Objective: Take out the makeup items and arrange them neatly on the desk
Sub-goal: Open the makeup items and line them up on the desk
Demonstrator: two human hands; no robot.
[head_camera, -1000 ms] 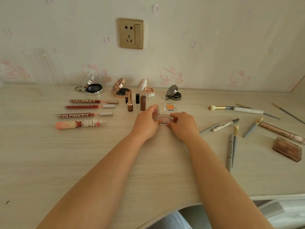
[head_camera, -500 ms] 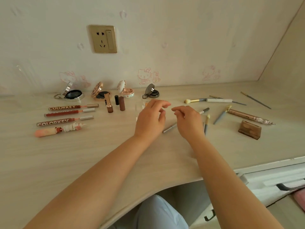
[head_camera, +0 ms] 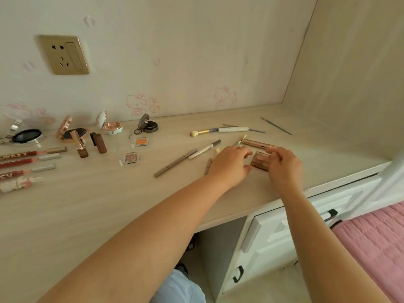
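Both hands are on the brown eyeshadow palette (head_camera: 260, 161), which lies near the right end of the tabletop (head_camera: 91, 206), closer to the front edge than the loose brushes and pens around it. Left hand (head_camera: 229, 166): fingers curled, thumb and fingertips against the palette's left side. Right hand (head_camera: 283, 164): fingers bent over the palette's right and far side, gripping it. The palette sits between the two hands; cannot tell whether it is lifted off the surface or resting on it.

Just beyond the hands toward the back edge: a rose-gold tube (head_camera: 258, 143), a yellow-tipped brush (head_camera: 202, 132) end to end with a white pen (head_camera: 233, 129), and a thin dark stick (head_camera: 276, 126) toward the back right corner. Left of the left hand: a long taupe pencil (head_camera: 175, 163) and a white-barrelled pencil (head_camera: 204, 149), both lying diagonally.

Centre of the tabletop: two small clear square pans, one orange (head_camera: 140, 142), one pink-brown (head_camera: 130, 158), the orange one nearer the back edge.

Along the back edge, left portion: four open round compacts, lids tilted up: silver (head_camera: 24, 136), rose-gold (head_camera: 71, 132), white (head_camera: 110, 125), dark grey (head_camera: 148, 125). In front of them stand uncapped lipsticks (head_camera: 90, 144). At the left edge, four lip-gloss tubes (head_camera: 28, 159) lie in parallel rows, partly cut off.
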